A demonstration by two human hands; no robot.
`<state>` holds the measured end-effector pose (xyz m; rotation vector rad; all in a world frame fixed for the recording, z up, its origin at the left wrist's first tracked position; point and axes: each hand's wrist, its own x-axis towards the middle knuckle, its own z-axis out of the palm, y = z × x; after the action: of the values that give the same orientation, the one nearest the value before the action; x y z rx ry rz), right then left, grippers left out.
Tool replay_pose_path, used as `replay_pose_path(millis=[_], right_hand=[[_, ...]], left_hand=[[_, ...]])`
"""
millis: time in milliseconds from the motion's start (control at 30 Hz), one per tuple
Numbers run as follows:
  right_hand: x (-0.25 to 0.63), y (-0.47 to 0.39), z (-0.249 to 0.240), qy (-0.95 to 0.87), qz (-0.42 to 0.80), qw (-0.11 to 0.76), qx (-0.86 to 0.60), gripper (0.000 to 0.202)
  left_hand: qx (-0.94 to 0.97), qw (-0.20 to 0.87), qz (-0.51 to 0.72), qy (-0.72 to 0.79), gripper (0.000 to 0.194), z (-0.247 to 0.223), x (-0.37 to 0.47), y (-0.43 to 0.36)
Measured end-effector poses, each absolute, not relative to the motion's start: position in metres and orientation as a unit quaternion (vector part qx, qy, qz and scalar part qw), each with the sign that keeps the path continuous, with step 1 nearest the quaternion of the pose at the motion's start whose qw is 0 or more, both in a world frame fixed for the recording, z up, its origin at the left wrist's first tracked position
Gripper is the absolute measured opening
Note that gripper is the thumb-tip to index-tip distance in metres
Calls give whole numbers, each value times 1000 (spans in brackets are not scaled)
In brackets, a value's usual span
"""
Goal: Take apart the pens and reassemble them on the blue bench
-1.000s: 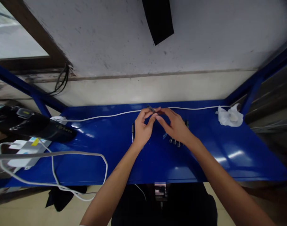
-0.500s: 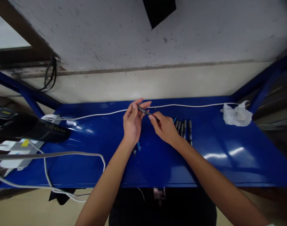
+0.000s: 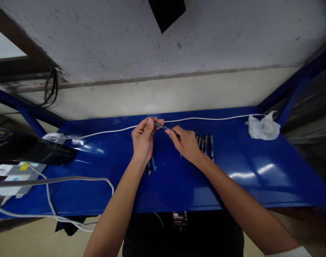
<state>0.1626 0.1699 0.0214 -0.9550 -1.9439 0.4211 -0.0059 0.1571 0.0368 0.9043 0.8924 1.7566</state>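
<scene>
My left hand [image 3: 144, 139] grips the grey end of a dark pen [image 3: 159, 125] between thumb and fingers, above the blue table. My right hand [image 3: 186, 142] pinches the thin other end of the same pen, its tip partly hidden by the fingers. Just right of my right hand, several dark pens [image 3: 205, 140] lie side by side, partly covered by the hand. Below my left hand lie a blue pen piece [image 3: 154, 165] and a dark clear one [image 3: 149, 169], their upper parts hidden.
A white cable [image 3: 202, 118] runs along the back of the blue table [image 3: 179, 185]. A crumpled white plastic bag [image 3: 264, 127] sits at the right. A black cylinder [image 3: 53, 151], power strips [image 3: 20, 178] and loose cables occupy the left.
The fingers of my left hand, spread before, have curled in around the pen. The view has shifted slightly, and my hands still hold the pen between them.
</scene>
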Motion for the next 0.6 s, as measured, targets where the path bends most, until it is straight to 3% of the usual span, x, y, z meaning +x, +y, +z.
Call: replay_pose_path(millis=[267,600], right_hand=[[162,169,18,-805,155,430,-378,50],[166,177,14,-772,139,483,-390,41]], left_hand=[[339,410,740,412,40,31,-8,161],[398,525,672,338,37,35,-2,153]])
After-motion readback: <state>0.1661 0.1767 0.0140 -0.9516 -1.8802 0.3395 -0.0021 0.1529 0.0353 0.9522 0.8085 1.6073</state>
